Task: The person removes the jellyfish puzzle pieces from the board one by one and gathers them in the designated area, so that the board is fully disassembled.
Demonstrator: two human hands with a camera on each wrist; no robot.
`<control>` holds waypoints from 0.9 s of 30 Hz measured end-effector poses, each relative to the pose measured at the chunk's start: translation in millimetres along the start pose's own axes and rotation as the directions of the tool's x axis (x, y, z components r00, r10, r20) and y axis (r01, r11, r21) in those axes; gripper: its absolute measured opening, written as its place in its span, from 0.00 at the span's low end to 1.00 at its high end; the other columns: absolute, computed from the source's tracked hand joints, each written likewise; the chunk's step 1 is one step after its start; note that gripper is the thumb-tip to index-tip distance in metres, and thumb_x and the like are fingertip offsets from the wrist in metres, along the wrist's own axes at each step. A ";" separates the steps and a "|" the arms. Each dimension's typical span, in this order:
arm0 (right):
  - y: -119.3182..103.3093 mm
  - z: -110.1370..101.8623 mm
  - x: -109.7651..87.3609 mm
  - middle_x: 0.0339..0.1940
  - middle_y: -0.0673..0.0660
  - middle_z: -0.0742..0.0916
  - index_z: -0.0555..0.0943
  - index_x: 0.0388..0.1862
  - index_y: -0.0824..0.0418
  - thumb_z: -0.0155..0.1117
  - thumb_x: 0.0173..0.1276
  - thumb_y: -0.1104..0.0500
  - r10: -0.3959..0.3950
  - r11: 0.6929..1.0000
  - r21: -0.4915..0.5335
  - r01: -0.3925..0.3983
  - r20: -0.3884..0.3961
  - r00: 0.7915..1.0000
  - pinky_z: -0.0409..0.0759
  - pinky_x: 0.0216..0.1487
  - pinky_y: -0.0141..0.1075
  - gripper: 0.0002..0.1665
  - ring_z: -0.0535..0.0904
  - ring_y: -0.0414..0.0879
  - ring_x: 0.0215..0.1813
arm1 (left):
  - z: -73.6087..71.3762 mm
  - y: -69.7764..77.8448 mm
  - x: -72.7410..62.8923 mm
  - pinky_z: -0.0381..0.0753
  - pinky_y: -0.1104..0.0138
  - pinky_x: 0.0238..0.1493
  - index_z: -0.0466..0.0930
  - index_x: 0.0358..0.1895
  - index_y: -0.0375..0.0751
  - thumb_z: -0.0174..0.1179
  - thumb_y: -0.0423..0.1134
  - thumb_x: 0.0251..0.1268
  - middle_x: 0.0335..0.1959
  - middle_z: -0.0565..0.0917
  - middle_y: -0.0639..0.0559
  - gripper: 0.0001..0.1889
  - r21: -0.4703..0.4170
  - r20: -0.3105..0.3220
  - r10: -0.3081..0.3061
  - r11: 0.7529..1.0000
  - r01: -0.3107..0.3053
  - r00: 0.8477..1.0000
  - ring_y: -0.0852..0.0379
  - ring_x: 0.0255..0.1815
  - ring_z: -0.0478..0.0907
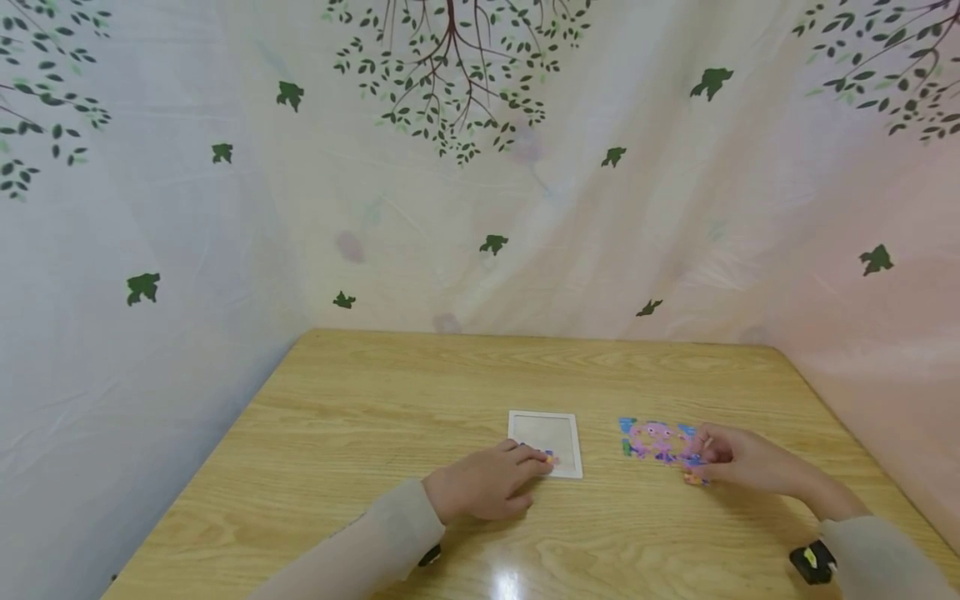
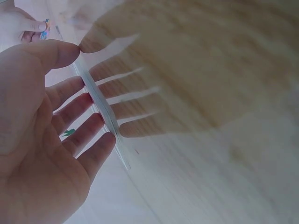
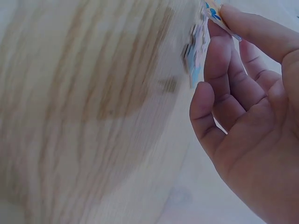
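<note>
A white puzzle frame lies flat on the table, with a few colorful pieces in its lower part, partly hidden by fingers. My left hand rests on the frame's near side, its fingers fairly straight in the left wrist view. To the right lies a group of pink, purple and blue jigsaw pieces. Over the right end of that group, my right hand pinches a jigsaw piece between thumb and index finger, tilted up from the table. The other right fingers are loosely bent.
The wooden table reflects light near its front. Behind it and along both sides hangs a pale cloth printed with branches and green leaves. A dark wrist device sits at the right sleeve.
</note>
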State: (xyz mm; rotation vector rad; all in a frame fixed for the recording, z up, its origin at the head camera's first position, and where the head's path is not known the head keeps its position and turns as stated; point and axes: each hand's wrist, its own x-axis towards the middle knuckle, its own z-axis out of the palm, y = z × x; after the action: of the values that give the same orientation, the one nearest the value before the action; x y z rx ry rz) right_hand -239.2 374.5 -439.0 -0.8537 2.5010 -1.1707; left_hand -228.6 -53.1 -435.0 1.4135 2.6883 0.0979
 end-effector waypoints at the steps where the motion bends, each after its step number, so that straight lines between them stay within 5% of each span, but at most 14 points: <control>1: 1.9 -1.3 -2.2 0.28 0.42 0.76 0.75 0.46 0.62 0.66 0.74 0.66 -0.003 1.000 0.018 0.003 0.008 1.000 0.67 0.22 0.33 0.08 0.68 0.31 0.27 | -0.3 0.2 -0.3 0.68 0.65 0.74 0.66 0.79 0.46 0.54 0.44 0.80 0.77 0.70 0.53 0.29 -0.002 0.000 0.001 1.000 -0.001 1.000 0.52 0.74 0.69; 7: 9.2 -3.3 -11.0 0.29 0.43 0.77 0.71 0.45 0.67 0.61 0.75 0.70 -0.021 0.996 0.087 0.017 0.045 0.999 0.66 0.23 0.35 0.07 0.69 0.33 0.29 | 0.3 -0.3 -0.2 0.68 0.65 0.74 0.66 0.79 0.45 0.55 0.44 0.80 0.77 0.70 0.53 0.29 0.001 -0.009 0.005 1.000 -0.005 1.000 0.53 0.73 0.69; 13: 14.6 -0.7 -11.9 0.37 0.48 0.79 0.76 0.46 0.68 0.64 0.74 0.69 -0.004 1.000 0.026 0.004 0.012 1.000 0.77 0.33 0.31 0.07 0.75 0.34 0.37 | -0.5 -0.2 0.0 0.67 0.65 0.74 0.66 0.79 0.45 0.55 0.43 0.79 0.77 0.70 0.54 0.29 0.005 -0.008 0.003 1.000 -0.003 1.000 0.53 0.73 0.69; 27: 10.1 0.8 -10.9 0.39 0.53 0.77 0.77 0.50 0.72 0.63 0.76 0.64 0.111 0.992 0.060 -0.114 0.056 0.992 0.75 0.33 0.30 0.11 0.71 0.35 0.36 | -0.3 -0.4 0.2 0.67 0.65 0.75 0.66 0.79 0.45 0.54 0.44 0.79 0.77 0.70 0.53 0.29 0.006 -0.003 0.001 1.000 -0.001 1.000 0.52 0.74 0.69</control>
State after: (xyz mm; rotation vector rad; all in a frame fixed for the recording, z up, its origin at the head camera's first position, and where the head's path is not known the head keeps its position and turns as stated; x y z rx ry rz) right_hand -234.3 385.7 -447.4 -0.7076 2.4227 -1.1679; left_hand -229.1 -53.2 -434.7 1.4174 2.6930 0.0923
